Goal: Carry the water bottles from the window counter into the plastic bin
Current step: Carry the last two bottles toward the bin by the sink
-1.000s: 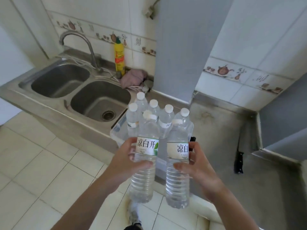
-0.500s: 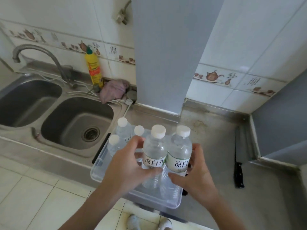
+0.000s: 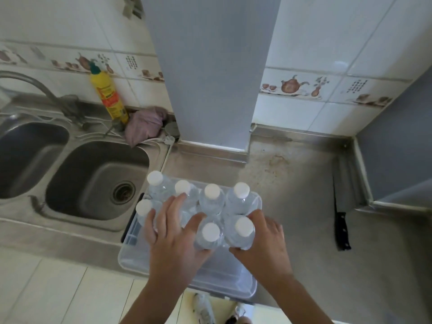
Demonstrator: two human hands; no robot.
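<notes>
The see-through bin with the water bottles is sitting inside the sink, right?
Not quite. The head view shows the plastic bin with the water bottles sitting on the steel counter, just right of the sink, not inside it.

7 clear bottles upright in bin.

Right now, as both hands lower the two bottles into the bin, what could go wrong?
1. The plastic bin seems to hang over the counter edge; pressing down on its near end might tip it.
2. The left hand reaches across standing bottles; it could knock over the bottle at the left edge.
3. The right hand holds its bottle only by the sides, so that grip may slip.
</notes>
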